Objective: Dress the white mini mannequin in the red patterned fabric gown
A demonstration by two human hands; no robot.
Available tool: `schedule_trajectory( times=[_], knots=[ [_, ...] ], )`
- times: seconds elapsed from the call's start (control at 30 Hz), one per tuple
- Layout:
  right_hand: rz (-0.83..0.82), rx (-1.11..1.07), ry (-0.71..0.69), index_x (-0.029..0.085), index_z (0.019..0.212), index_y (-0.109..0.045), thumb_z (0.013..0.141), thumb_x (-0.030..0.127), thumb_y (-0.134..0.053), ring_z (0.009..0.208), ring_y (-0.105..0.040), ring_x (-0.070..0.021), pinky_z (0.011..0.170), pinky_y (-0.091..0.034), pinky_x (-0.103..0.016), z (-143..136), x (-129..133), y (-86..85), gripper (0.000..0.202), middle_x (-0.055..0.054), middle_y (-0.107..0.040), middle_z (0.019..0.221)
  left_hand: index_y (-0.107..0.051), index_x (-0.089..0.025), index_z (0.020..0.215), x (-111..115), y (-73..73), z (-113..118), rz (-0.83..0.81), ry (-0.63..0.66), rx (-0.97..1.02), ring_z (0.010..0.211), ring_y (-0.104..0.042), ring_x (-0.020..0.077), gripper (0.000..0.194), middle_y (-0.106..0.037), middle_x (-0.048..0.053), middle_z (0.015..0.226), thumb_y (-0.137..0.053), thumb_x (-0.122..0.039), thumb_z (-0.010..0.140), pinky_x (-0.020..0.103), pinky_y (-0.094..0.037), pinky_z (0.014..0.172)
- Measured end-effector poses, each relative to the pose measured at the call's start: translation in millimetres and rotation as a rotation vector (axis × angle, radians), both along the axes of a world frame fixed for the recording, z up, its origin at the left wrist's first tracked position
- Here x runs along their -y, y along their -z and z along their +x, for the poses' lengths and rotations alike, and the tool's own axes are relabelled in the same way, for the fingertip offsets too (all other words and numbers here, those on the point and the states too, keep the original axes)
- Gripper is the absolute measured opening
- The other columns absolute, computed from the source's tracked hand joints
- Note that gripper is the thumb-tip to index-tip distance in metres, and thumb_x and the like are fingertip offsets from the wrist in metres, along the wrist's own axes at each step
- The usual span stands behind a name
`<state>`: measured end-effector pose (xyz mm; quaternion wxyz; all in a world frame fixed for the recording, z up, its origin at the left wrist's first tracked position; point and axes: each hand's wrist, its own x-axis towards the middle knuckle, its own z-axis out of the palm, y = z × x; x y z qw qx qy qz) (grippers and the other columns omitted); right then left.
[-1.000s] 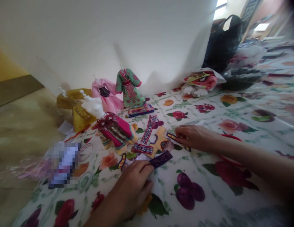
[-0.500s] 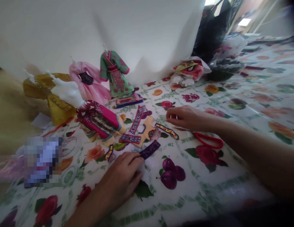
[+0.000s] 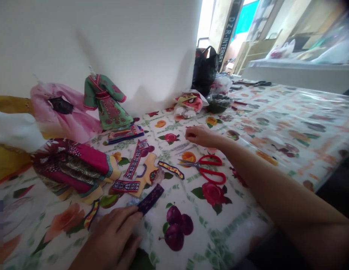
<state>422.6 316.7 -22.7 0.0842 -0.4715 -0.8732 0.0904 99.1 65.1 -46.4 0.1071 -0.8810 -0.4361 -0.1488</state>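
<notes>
At the lower left, my left hand (image 3: 115, 228) rests on the table with its fingertips closed on the near end of a dark purple patterned fabric strip (image 3: 152, 199). My right hand (image 3: 197, 135) reaches forward over the tablecloth, fingers curled in; whatever they may hold is hidden. Nearer to me than that hand lie red-handled scissors (image 3: 211, 165), blades slightly apart and pointing left. Between the hands is a small cream garment piece (image 3: 148, 173) with a colourful patch. Around it lie a red-edged black-and-white trim (image 3: 136, 159) and a yellow patterned strip (image 3: 171, 170).
At the left stand doll-sized garments: a maroon dress (image 3: 75, 165), a pink dress (image 3: 60, 108) and a green robe (image 3: 108, 101). Folded fabrics (image 3: 126, 134) lie below the robe. A stuffed bag (image 3: 191, 102) and a black handbag (image 3: 204, 69) stand by the wall.
The view has turned right, so things sit further left. My right hand has moved away from the scissors, which now show whole. My left hand remains at the purple strip.
</notes>
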Motion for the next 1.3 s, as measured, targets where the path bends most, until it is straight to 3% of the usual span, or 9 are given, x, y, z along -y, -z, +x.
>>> schedule_trajectory(
  times=[0.3,0.83,1.1,1.3],
  knots=[
    [-0.060,0.078,-0.101,0.019,0.082,-0.064,0.082,0.017,-0.053,0.082,-0.057,-0.0184,0.072,-0.039,-0.027,2,0,5.9,0.012,-0.006,-0.067,0.090,-0.067,-0.023,0.109,-1,7.2,-9,0.084,0.010,-0.004,0.088,-0.071,0.0189,0.027,-0.074,0.004,0.106,-0.054,-0.037,0.090,0.029,-0.058,0.072],
    [-0.049,0.100,-0.068,0.019,0.081,-0.057,0.083,0.016,-0.052,0.080,-0.055,-0.0179,0.071,-0.039,-0.028,-4,6,2.3,0.006,-0.007,-0.065,0.090,-0.068,-0.024,0.099,-6,-4.8,-2,0.159,0.042,0.083,0.081,-0.070,0.0119,0.030,-0.075,0.000,0.094,-0.043,-0.039,0.099,0.021,-0.055,0.072],
    [-0.055,0.116,-0.054,0.018,0.080,-0.057,0.082,0.018,-0.052,0.080,-0.055,-0.0186,0.071,-0.038,-0.029,-6,8,3.9,0.005,-0.008,-0.064,0.091,-0.067,-0.026,0.105,-2,3.2,-9,0.093,0.021,0.107,0.087,-0.071,0.0144,0.023,-0.074,0.000,0.099,-0.051,-0.038,0.094,0.022,-0.057,0.076],
    [-0.059,0.105,-0.043,0.018,0.080,-0.056,0.082,0.018,-0.052,0.077,-0.054,-0.0171,0.067,-0.038,-0.027,-5,6,7.5,0.005,-0.007,-0.063,0.090,-0.067,-0.025,0.103,-2,0.9,-7,0.113,0.025,0.109,0.083,-0.071,0.0144,0.022,-0.075,0.000,0.096,-0.050,-0.036,0.094,0.023,-0.057,0.073]
  ],
)
